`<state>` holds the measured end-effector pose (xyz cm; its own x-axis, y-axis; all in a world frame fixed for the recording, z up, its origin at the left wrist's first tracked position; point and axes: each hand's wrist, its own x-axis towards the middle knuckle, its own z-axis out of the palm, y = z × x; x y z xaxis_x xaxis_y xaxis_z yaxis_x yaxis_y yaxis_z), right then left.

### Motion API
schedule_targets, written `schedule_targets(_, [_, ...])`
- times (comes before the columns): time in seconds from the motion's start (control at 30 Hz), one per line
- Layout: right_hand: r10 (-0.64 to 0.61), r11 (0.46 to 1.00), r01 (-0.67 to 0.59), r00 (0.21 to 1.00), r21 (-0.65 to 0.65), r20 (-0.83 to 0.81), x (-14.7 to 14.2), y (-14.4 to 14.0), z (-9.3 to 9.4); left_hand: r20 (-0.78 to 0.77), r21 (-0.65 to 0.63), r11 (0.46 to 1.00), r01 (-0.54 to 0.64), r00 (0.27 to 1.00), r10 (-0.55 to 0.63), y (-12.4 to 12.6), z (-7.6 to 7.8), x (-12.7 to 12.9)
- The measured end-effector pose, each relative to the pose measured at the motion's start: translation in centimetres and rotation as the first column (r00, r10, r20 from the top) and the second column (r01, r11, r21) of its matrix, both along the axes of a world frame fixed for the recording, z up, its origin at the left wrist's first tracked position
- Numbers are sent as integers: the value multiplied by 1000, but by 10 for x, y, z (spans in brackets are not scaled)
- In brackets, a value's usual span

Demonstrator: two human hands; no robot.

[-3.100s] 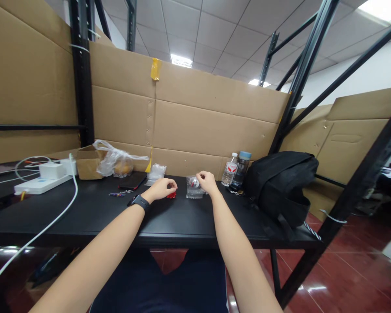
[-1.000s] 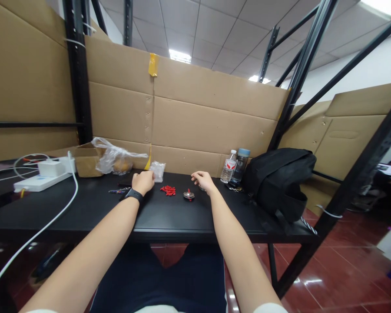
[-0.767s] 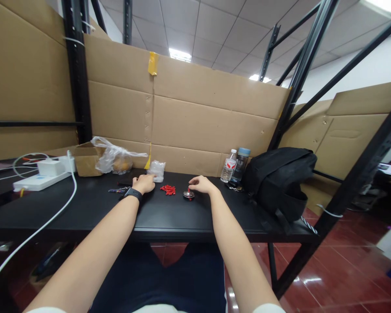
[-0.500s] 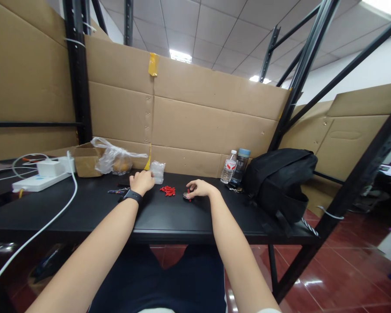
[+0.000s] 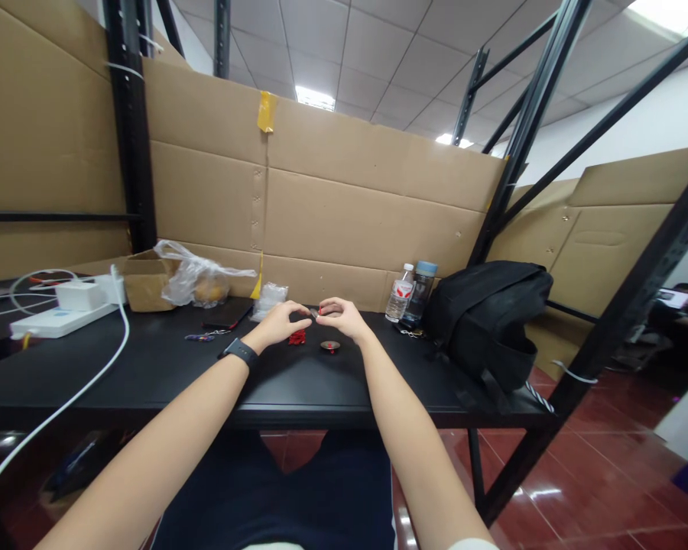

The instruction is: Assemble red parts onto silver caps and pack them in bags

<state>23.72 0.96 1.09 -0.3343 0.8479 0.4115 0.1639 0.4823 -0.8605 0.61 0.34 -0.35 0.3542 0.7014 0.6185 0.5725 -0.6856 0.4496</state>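
My left hand (image 5: 280, 324), a dark watch on its wrist, is closed in a pinch on a small pale, see-through piece that looks like a clear plastic bag (image 5: 314, 312). Close on its right, my right hand (image 5: 344, 316) pinches a small red piece (image 5: 319, 310); its exact kind is too small to tell. Both hands are raised a little over the black table. Below my right hand lies a small round metal dish (image 5: 330, 347) with a bit of red in it. A pile of red pieces (image 5: 296, 337) sits under my left fingers, partly hidden. Behind my left hand lies a stack of clear plastic bags (image 5: 270, 299).
A black phone-like slab (image 5: 229, 312) and keys (image 5: 200, 337) lie left of my left hand. Farther left are a cardboard box (image 5: 146, 283), a knotted plastic bag (image 5: 192, 279) and a power strip (image 5: 63, 321). Bottles (image 5: 400, 294) and a black backpack (image 5: 487, 321) stand right.
My left hand has left the stack of clear bags and moved right, towards my right hand. My right hand has risen off the metal dish with a red piece between its fingers.
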Motion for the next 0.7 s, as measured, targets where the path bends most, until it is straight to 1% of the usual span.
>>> schedule_targets(0.07, [51,999,-50,998,15,-32,-6,-5,1,41,32,999,21,999,-22,-2,0,5])
schedule_targets(0.17, [86,995,-86,996,45,5,-13,-10,1,70,51,998,39,997,-43,-5,0,9])
schedule_targets(0.27, [105,994,-105,994,20,27,-15,-9,0,91,47,998,52,994,-56,-6,0,11])
schedule_targets(0.37, [77,997,-78,997,5,18,-12,-5,0,122,21,1000,14,992,-17,-5,1,11])
schedule_targets(0.47, [-9,999,8,1000,34,13,0,1,3,109,-3,999,-44,993,44,-4,2,6])
schedule_targets(0.57, [-102,994,102,995,37,7,15,3,6,53,2,996,-90,995,90,-3,2,1])
schedule_targets(0.63, [-102,995,102,995,4,-7,19,1,7,23,4,998,-67,997,67,-4,1,1])
schedule_targets(0.7, [-47,999,46,999,-27,-24,17,-2,7,16,8,1000,-4,1000,4,-4,-1,5])
